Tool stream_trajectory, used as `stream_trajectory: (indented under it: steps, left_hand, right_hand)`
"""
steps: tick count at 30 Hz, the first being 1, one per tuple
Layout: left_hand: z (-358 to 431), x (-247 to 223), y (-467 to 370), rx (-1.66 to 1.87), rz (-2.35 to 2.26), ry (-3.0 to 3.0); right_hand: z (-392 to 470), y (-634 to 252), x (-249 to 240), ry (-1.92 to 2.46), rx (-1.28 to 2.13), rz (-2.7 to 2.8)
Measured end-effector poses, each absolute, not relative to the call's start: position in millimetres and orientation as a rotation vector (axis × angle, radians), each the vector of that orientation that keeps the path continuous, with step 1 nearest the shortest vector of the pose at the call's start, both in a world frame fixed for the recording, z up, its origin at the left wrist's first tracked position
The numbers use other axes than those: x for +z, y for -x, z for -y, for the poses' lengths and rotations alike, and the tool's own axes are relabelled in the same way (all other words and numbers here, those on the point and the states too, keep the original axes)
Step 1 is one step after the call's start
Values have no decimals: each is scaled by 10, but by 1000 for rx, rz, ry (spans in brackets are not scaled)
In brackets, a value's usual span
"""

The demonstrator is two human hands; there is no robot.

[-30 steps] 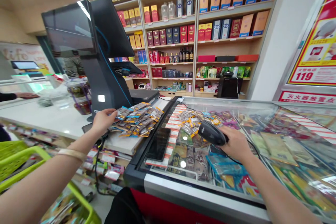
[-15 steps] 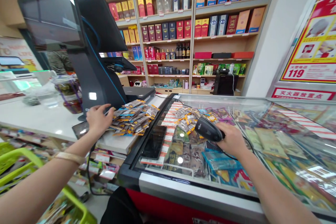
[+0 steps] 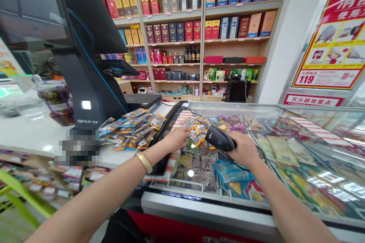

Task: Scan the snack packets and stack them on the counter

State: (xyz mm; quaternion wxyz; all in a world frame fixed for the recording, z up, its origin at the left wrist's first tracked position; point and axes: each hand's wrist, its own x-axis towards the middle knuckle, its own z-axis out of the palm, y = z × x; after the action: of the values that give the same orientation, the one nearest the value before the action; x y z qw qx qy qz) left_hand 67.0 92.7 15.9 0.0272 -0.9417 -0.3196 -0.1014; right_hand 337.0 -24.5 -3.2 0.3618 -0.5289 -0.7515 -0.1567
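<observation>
My right hand (image 3: 243, 148) is wrapped around a black handheld barcode scanner (image 3: 220, 138), its head pointing left above the glass-topped freezer. At the left edge of a small pile of snack packets (image 3: 198, 126) on the glass is my left hand (image 3: 179, 139), thumb and fingers slightly apart; its fingertips reach the packets and nothing shows clearly between them. A larger heap of similar snack packets (image 3: 131, 131) lies on the white counter, left of the freezer. Under my left forearm a dark phone (image 3: 158, 168) is mostly hidden.
A black point-of-sale terminal (image 3: 88, 76) stands on the white counter (image 3: 25, 133), beside a jar with purple straps (image 3: 58, 102). The freezer (image 3: 228, 205) holds bagged goods under its glass. Lime-green basket edges (image 3: 23, 193) show at lower left. Shelves of boxed bottles (image 3: 176, 32) line the back.
My left hand has gone from the larger heap on the counter rightward to the small pile on the freezer. The right hand keeps hold of the scanner; the view has shifted slightly right.
</observation>
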Motion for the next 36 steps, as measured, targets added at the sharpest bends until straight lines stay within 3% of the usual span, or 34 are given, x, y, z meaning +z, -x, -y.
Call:
stream_trajectory:
  steps: [7,18,25,36]
  left_hand:
    - [-912,162,-1003,-279,1135,2869]
    - [-897,53,-863,-287,1304,2911]
    - [-886,80,-751,-709,1626,3035]
    - [-876,178,-769,-1130,1615,3119]
  right_hand:
    - [230,-3387,-40,1383,-379,1939]
    - [241,-3410,-51,1369,-390,1959]
    - [250,-3419,-61,1425,-399,1975]
    - [258,-3395,-26,1529,-326,2044]
